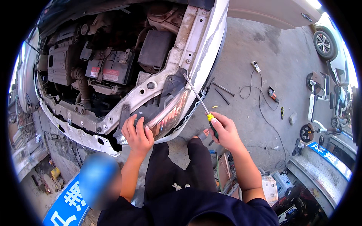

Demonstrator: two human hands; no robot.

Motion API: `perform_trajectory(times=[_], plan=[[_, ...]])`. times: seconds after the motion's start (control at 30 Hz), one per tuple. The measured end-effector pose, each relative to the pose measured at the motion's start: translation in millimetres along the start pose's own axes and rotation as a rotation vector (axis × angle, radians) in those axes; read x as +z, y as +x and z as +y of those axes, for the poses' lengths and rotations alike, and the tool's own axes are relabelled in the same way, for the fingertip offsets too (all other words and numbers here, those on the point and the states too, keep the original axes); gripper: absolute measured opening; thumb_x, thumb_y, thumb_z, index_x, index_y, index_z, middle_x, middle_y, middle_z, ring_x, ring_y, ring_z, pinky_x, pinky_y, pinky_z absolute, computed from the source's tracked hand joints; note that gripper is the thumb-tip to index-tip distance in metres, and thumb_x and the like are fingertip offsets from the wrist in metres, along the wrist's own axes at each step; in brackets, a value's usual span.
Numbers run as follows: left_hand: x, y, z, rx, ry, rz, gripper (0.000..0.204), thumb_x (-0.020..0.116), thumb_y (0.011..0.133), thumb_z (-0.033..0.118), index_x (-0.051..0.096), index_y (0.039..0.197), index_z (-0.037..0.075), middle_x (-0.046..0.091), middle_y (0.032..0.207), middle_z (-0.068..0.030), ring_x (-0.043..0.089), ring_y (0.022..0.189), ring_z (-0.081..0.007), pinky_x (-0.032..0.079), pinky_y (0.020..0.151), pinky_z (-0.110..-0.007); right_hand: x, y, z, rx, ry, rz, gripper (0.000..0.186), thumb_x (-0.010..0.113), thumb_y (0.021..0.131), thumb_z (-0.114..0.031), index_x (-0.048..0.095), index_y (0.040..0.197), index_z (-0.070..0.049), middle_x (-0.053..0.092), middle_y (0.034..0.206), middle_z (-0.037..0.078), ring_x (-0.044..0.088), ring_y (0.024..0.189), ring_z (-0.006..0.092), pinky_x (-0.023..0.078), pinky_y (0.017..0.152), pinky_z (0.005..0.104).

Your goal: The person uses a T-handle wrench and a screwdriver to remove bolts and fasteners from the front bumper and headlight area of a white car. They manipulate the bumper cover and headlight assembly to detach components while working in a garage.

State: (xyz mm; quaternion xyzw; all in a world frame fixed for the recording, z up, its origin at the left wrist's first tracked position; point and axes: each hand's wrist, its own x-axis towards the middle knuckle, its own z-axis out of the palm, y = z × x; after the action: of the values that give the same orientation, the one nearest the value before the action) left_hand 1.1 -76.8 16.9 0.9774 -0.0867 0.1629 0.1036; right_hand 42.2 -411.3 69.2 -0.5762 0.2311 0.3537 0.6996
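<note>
A headlight (167,119) with a clear lens and black housing sits in the front corner of a white car. My left hand (137,136) rests on the near end of the headlight, its fingers spread and holding nothing. In my right hand (224,132) is a long screwdriver (198,96) with a yellow and dark green handle, gripped by that handle. Its shaft slants up and left, and the tip lies by the black upper mount (181,72) of the headlight, beside the white fender. Whether the tip sits on a screw is too small to tell.
The car's engine bay is exposed, with a battery (110,67) inside. On the concrete floor lie metal bars (224,89), a power strip (256,67) with a trailing cord, an orange power tool (272,94) and a small yellow screwdriver (216,107). A scooter (312,107) stands at the right.
</note>
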Motion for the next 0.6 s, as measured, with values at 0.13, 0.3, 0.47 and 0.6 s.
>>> perform_trajectory(times=[0.13,0.3,0.47,0.6], plan=[[-0.2,0.3,1.6,-0.010,-0.013,-0.017,0.040,0.058,0.089,0.015,0.060,0.126,0.000,0.057,0.134,-0.0221,0.053,0.121,-0.0427,0.038,0.104,-0.054,-7.7,8.8,5.8,-0.069,0.047,-0.047,0.037,0.053,0.108,-0.020,0.059,0.138,-0.001,0.059,0.071,0.003,0.048,0.052,0.0093,0.038,0.048,0.0242],[-0.1,-0.9,2.6,-0.029,-0.017,-0.014,0.040,0.059,0.088,0.015,0.060,0.126,0.001,0.058,0.134,-0.0203,0.053,0.121,-0.0420,0.038,0.104,-0.054,2.4,12.8,6.3,-0.753,-0.719,0.146,0.038,0.049,0.110,-0.026,0.058,0.139,-0.004,0.055,0.070,0.005,0.046,0.047,0.0118,0.036,0.043,0.0265],[1.6,-3.2,1.0,-0.051,-0.030,-0.009,0.040,0.060,0.088,0.015,0.060,0.125,0.001,0.058,0.133,-0.0196,0.054,0.120,-0.0412,0.039,0.103,-0.053,-10.5,9.8,-3.2,0.084,0.164,-0.109,0.038,0.050,0.110,-0.027,0.059,0.139,-0.005,0.054,0.071,0.005,0.046,0.047,0.0118,0.036,0.043,0.0264],[1.8,-1.7,-0.9,-0.040,-0.062,-0.004,0.040,0.061,0.087,0.016,0.060,0.124,0.001,0.060,0.131,-0.0184,0.055,0.119,-0.0408,0.040,0.102,-0.053,2.7,6.3,3.5,-0.247,-0.361,0.141,0.038,0.053,0.109,-0.027,0.061,0.134,0.000,0.063,0.076,0.007,0.059,0.056,0.0128,0.048,0.053,0.0276]])
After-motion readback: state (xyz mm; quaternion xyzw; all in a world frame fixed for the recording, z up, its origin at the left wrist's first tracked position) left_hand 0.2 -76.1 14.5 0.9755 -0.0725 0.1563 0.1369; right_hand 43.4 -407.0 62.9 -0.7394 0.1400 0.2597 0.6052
